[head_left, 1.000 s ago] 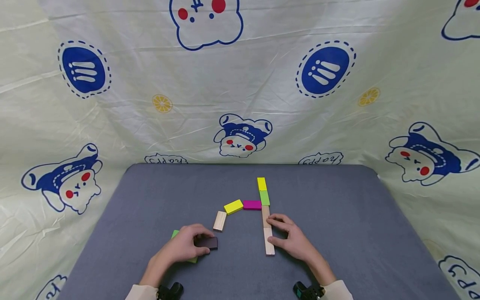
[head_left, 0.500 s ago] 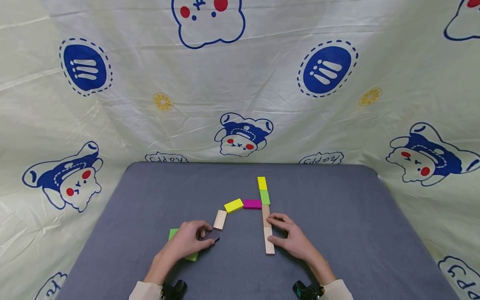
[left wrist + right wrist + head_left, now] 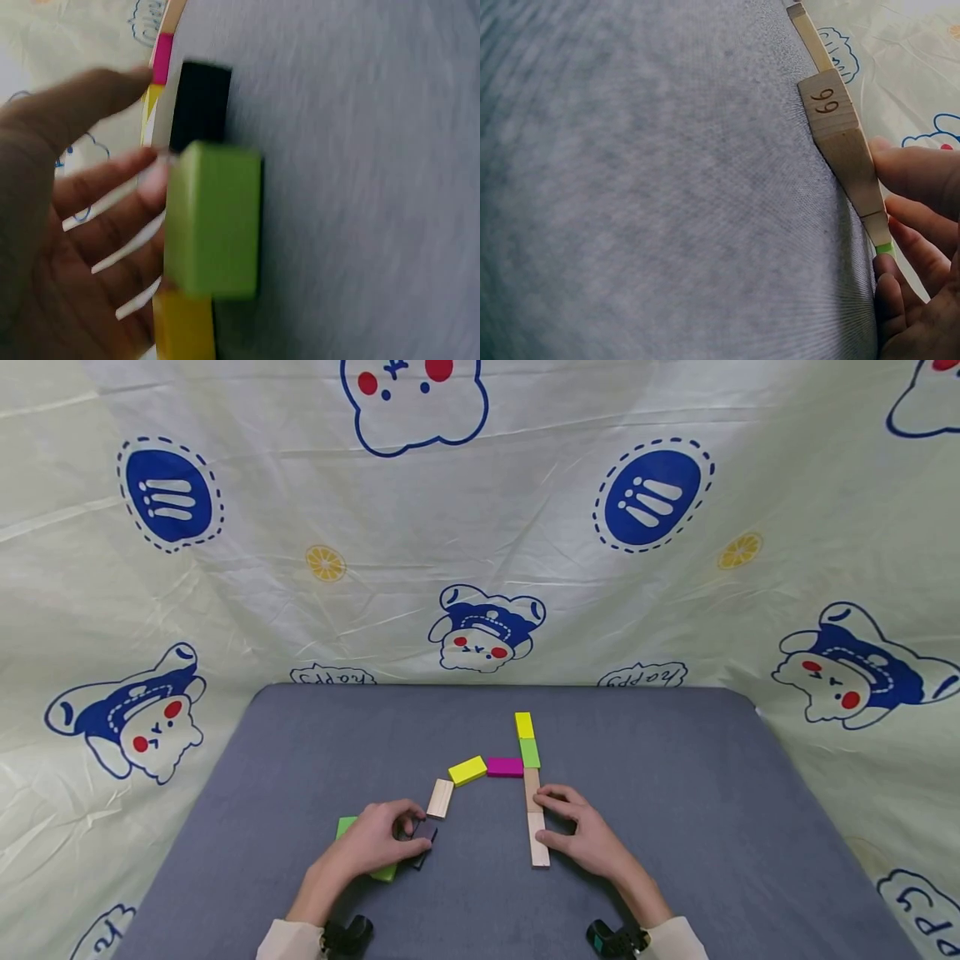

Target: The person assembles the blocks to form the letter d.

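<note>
In the head view, a black wooden block (image 3: 426,830) sits between the thumb and fingers of my left hand (image 3: 373,842), which pinches it. It lies just below a pale wooden block (image 3: 440,798). Green shows on both sides of this hand; in the left wrist view a green block (image 3: 225,225) stands near the fingers, with a yellow block (image 3: 184,330) behind it. My right hand (image 3: 592,839) rests its thumb and fingertips against the right side of two plain wooden blocks (image 3: 538,852) laid end to end. The number 66 is marked on the near block's end (image 3: 826,103).
Beyond the plain blocks, the straight row continues with a green block (image 3: 529,753) and a yellow block (image 3: 523,725). A magenta block (image 3: 505,767) and a tilted yellow block (image 3: 467,770) curve leftward from the row. Grey cloth (image 3: 675,793) covers the table; a printed curtain (image 3: 480,510) hangs behind.
My left hand has turned the black block from lying sideways to pointing toward and away from me, close to the pale block. The right hand stays put.
</note>
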